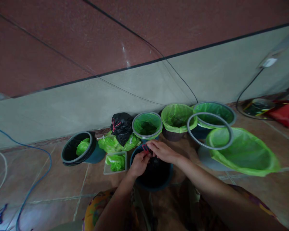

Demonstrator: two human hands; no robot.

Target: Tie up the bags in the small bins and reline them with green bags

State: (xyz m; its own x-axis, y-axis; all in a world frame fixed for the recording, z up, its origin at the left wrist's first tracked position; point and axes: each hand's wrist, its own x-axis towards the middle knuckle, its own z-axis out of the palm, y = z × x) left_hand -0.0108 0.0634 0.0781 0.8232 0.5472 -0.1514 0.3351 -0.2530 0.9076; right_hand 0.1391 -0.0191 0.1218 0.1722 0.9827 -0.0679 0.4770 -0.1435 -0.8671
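Observation:
In front of me a dark blue bin (168, 179) stands on the floor with a black garbage bag (155, 165) inside it. My left hand (140, 164) is closed in a pinch on a pink drawstring (145, 147) at the bag's top. My right hand (162, 150) meets it from the other side, its fingers pinched on the same drawstring. The exact loop or knot between the fingertips is too small to make out. Just left of the hands is a small white basket (124, 170) with a crumpled green bag (117, 162) in it.
A tied black bag (122, 123) rests on green bags (109, 143) by the wall. Several bins with green liners (178, 112) stand behind and to the right. A loose grey ring (191, 134) leans there. At left are a black-lined bin (100, 154) and a blue hose (33, 186).

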